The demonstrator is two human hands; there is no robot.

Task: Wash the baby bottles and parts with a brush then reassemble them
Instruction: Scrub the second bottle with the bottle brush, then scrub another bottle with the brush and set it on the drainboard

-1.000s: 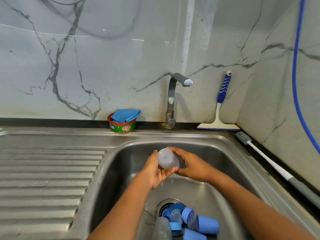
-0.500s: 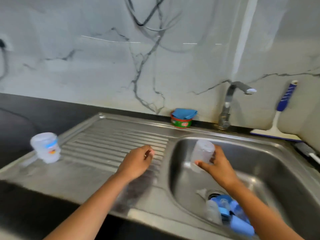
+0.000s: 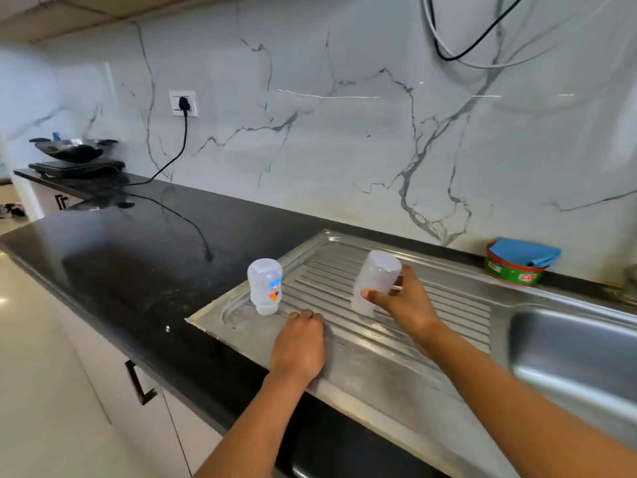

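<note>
Wall (image 3: 344, 132): white marble with grey veins, running along 12 o'clock behind everything.
Table (image 3: 138, 253): black and glossy, stretching from the centre out to 9 o'clock.
Drainboard (image 3: 379, 367): ribbed steel, set in the table at the centre of view.
Sink (image 3: 568, 350): steel basin at 3 o'clock of the drainboard (only its left part shows).
Stove (image 3: 76, 165): flat and black, far off at 10 o'clock, with a dark pan (image 3: 72, 148) on it.
Right hand (image 3: 403, 301): over the ribs, its grip curled round the plain bottle, thumb on the near side.
Left hand (image 3: 300, 343): knuckles on the drainboard at 7 o'clock of the plain bottle, grip curled in and holding nothing.
Plain bottle (image 3: 375, 277): clear, upside down, mouth at the ribs; whether it touches them I cannot tell.
Printed bottle (image 3: 264, 286): upside down on the drainboard's left end, at 9 o'clock of the plain bottle, just beyond the left hand and apart from it.
Tub (image 3: 510, 272): red and green, at 2 o'clock on the back rim, with a blue cloth (image 3: 525, 251) in it.
Socket (image 3: 183, 103): on the wall at 11 o'clock, with a black cord (image 3: 172, 160) plugged in.
</note>
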